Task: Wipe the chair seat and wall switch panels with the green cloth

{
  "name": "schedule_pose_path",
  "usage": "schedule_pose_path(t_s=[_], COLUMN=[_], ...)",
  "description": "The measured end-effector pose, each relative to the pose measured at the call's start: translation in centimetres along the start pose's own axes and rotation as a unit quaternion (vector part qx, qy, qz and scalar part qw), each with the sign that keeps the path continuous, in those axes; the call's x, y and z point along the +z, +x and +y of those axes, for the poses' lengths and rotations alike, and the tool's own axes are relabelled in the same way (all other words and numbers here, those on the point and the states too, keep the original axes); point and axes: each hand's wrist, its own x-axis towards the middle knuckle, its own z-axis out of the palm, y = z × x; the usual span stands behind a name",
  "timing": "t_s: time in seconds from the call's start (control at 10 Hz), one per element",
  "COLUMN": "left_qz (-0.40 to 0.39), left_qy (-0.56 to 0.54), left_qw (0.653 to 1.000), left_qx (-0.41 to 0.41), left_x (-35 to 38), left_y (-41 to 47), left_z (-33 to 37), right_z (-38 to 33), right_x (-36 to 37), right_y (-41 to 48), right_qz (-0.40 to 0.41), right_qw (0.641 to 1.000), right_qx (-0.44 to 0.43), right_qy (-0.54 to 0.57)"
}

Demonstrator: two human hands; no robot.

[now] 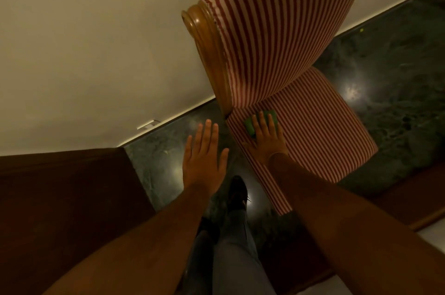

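From the head camera, looking down, the right hand (266, 137) lies flat on the green cloth (261, 121), and the cloth lies on the chair seat (313, 126), close to the back corner where the seat meets the chair back (272, 30). The right fingers (262, 119) are spread out straight and press down on the cloth; they do not curl around it. The cloth peeks out at 11 o'clock and 1 o'clock of the hand. The seat and back wear red and white stripes, and a shiny wood frame (207, 49) runs up the left edge of the back. The left hand (203, 157) is at 9 o'clock of the right hand, off the seat, over the dark marble floor (385, 73). Its fingers (207, 131) are open and flat and hold nothing; it looks like it floats in the air, but that is hard to tell from here. A black shoe (237, 192) stands on the floor at 6 o'clock of the left hand. The cream wall (96, 42) fills the top left. A dark wood panel (62, 198) sits at 8 o'clock of the left hand.
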Motion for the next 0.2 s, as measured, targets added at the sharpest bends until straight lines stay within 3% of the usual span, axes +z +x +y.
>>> schedule_pose_path(t_s=[0.1, 0.2], left_qz=[0.012, 0.063], left_qy=[-0.006, 0.003], left_qw=[1.0, 0.998], left_qx=[-0.004, -0.02], left_x=[-2.1, -5.7], left_y=[-1.2, -3.3], left_z=[-0.3, -1.2], right_z=[-0.7, -2.3], right_x=[-2.1, -5.1], right_y=[-1.3, -4.4], right_qz=[0.013, 0.091], right_qw=[1.0, 0.995], right_qx=[-0.004, -0.045], right_qy=[-0.001, -0.022])
